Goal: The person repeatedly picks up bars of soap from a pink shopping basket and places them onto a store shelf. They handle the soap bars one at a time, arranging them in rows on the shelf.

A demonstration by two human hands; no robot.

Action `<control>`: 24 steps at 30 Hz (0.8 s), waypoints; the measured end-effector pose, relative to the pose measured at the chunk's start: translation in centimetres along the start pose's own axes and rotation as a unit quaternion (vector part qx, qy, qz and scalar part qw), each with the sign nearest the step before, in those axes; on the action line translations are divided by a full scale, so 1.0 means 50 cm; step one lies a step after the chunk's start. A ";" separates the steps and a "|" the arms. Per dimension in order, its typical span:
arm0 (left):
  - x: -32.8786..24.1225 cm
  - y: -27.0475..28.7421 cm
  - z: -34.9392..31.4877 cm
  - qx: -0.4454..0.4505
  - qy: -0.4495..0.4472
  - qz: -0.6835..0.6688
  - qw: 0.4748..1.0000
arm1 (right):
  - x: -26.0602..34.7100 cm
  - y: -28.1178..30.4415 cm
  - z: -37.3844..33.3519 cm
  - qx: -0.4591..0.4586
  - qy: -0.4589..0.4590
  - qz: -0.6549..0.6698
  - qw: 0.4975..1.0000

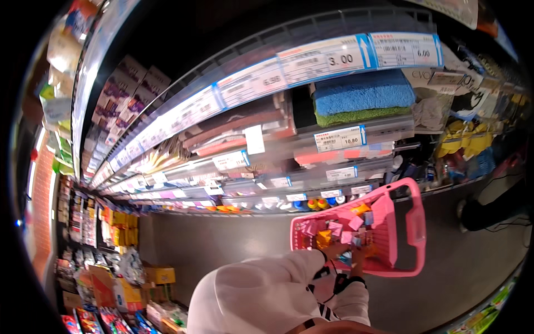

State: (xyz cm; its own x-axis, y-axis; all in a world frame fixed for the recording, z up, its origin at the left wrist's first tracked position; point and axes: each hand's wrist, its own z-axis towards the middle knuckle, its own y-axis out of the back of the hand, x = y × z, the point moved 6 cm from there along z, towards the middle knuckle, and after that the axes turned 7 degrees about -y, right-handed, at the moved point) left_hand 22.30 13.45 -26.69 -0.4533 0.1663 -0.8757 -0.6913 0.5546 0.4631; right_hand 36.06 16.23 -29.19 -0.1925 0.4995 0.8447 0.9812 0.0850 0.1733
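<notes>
**Store aisle: basket and hand positions**

Grey floor [222,245] runs along a store aisle, with boxed goods stacked at its lower left edge. Nearest the camera, two white sleeves [261,295] enter from the lower edge. The left hand [334,250] and right hand [356,261] both reach into the near end of a pink basket [414,222]. Grip state of either hand cannot be determined; the fingers are hidden among the contents. The basket holds pink packets [339,225] and small yellow-orange items, lying loose in one heap just beyond the hands. Its handle is folded toward the right rim. Beyond it, shelves [289,139] carry price labels, folded blue and green cloths [361,97] and further goods.
</notes>
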 end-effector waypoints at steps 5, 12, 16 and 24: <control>0.006 0.052 -0.027 0.006 -0.025 0.008 1.000 | 0.116 0.010 -0.052 0.049 0.049 -0.011 0.998; -0.153 0.139 -0.046 -0.066 0.281 -0.373 0.882 | 0.200 0.003 -0.084 0.090 0.072 -0.043 0.992; -0.146 0.148 -0.063 -0.098 0.365 -0.409 0.830 | 0.214 -0.009 -0.102 0.107 0.082 -0.057 0.989; -0.220 0.230 -0.091 0.018 0.057 0.060 0.996 | 0.250 -0.040 -0.130 0.159 0.115 -0.103 0.975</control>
State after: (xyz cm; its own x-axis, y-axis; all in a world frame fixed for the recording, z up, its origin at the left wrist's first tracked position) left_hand 16.78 14.28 -11.13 -0.5935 0.1405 -0.7925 -0.6087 0.5658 0.5562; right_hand 31.60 16.70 -15.69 -0.3487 0.2400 0.9060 0.8694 0.4440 0.2170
